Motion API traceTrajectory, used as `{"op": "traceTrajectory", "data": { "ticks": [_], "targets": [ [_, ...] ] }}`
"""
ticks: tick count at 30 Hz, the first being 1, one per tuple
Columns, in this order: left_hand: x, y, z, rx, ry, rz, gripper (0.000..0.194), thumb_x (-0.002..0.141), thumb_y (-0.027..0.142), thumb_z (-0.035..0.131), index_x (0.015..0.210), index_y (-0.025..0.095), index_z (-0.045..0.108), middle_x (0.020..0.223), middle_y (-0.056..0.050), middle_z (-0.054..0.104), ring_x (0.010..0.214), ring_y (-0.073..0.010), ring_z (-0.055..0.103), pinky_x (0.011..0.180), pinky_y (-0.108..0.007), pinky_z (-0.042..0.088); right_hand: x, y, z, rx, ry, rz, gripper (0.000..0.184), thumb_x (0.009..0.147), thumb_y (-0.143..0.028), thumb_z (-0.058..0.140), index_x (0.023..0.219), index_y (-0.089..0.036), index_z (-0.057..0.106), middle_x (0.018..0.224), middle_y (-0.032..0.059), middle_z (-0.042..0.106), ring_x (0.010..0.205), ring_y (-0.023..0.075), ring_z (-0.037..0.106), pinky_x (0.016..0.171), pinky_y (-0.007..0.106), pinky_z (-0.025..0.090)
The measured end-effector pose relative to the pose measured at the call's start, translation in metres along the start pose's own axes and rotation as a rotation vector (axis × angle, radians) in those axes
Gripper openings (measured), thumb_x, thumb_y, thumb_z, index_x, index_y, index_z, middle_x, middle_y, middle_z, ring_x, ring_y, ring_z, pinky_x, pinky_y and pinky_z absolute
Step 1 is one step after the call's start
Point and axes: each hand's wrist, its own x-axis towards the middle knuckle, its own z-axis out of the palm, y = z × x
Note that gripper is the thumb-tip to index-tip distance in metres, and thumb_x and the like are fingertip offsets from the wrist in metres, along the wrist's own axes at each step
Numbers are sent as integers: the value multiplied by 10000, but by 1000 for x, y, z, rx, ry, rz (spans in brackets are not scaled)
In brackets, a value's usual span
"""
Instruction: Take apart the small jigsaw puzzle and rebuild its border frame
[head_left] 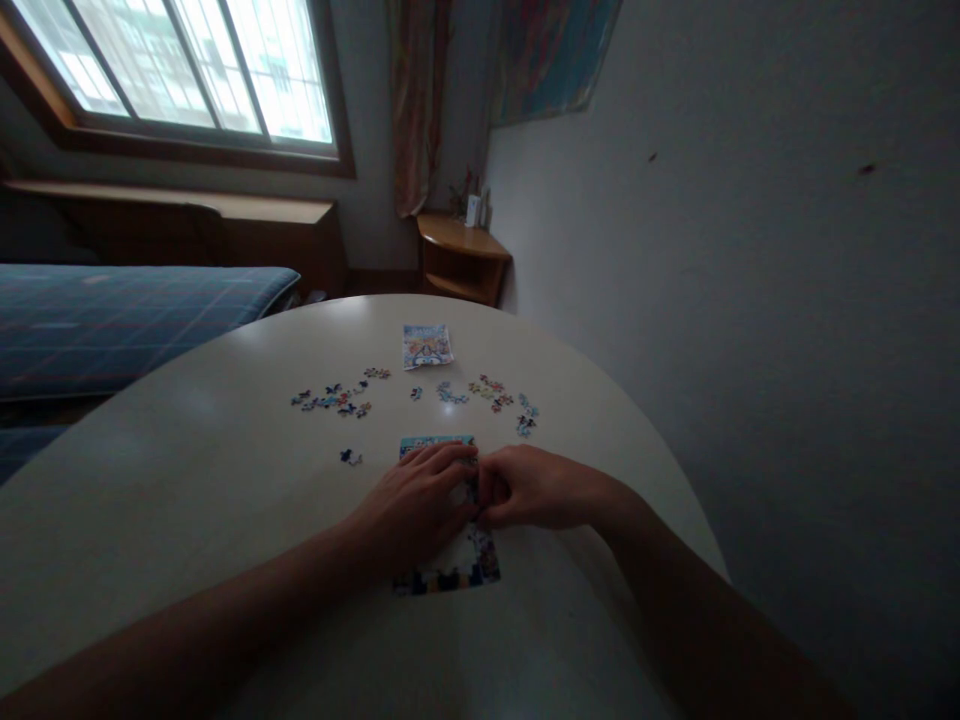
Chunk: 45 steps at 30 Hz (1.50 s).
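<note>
A partly assembled jigsaw puzzle (pixel 448 582) lies on the white round table (pixel 247 490); its lower border and a strip of its top edge show, and a pale gap lies within the frame of pieces. My left hand (pixel 427 495) rests flat over the middle of it, fingers stretched out, hiding much of the picture. At the puzzle's right edge my right hand (pixel 525 487) is closed, its curled fingers against that border and close to my left fingertips. Whatever it pinches is hidden. Loose jigsaw pieces (pixel 350 457) lie left of the puzzle.
Beyond the puzzle several groups of loose pieces (pixel 495 391) are spread across the table, with more pieces (pixel 334 400) to the left. A printed picture packet (pixel 426 346) lies farther back. A bed (pixel 135 320) is at the left, a corner shelf (pixel 461 237) behind, a wall (pixel 750 300) at right.
</note>
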Motion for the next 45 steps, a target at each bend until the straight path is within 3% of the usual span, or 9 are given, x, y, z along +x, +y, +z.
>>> {"op": "traceTrajectory", "data": {
  "ticks": [7,12,17,22,31,39,45],
  "targets": [
    [-1,-1,2,18,10,25,378,886,226,594,1264,225,583,1439,-83,543,1321,-287,505,1102,-508,416,-13,-8,-5,-65,-37,12,85,738,-210,726,793,-151,698,671,-38,626,596,80,534,543,197,355],
    [-3,-1,0,4,24,37,444,821,271,642,1257,222,577,1437,-91,540,1311,-304,511,1106,-509,409,-22,-18,3,-268,69,48,119,709,-280,746,773,-184,717,701,-20,667,617,104,549,537,221,310],
    [-5,1,-3,2,-5,92,664,747,489,741,1303,196,530,1474,-134,496,1350,-345,463,1120,-529,383,-26,-27,11,-434,165,92,43,716,-240,693,729,-208,719,680,3,679,619,127,562,554,239,289],
    [-5,3,-2,31,1,89,794,689,641,760,1290,178,527,1479,-158,485,1366,-370,438,1125,-548,369,-27,-35,14,-500,194,112,98,718,-177,633,738,-196,727,717,44,707,637,150,590,568,244,311],
    [-6,2,-2,9,-6,82,764,721,578,768,1321,189,497,1481,-149,484,1363,-360,445,1125,-543,374,-28,-39,12,-493,165,122,96,731,-189,642,766,-180,730,793,79,741,710,192,638,605,268,344],
    [-6,4,-3,-12,11,74,614,775,476,742,1277,196,526,1469,-132,498,1365,-340,448,1138,-532,362,-28,-36,11,-473,171,131,116,731,-185,641,791,-193,740,793,73,745,739,214,655,612,280,342],
    [-6,4,-2,-2,6,66,610,795,490,721,1290,199,515,1476,-129,493,1370,-335,444,1134,-531,367,-26,-34,12,-467,173,128,114,735,-197,647,800,-195,741,803,70,749,756,215,664,617,275,345]
  ]
}}
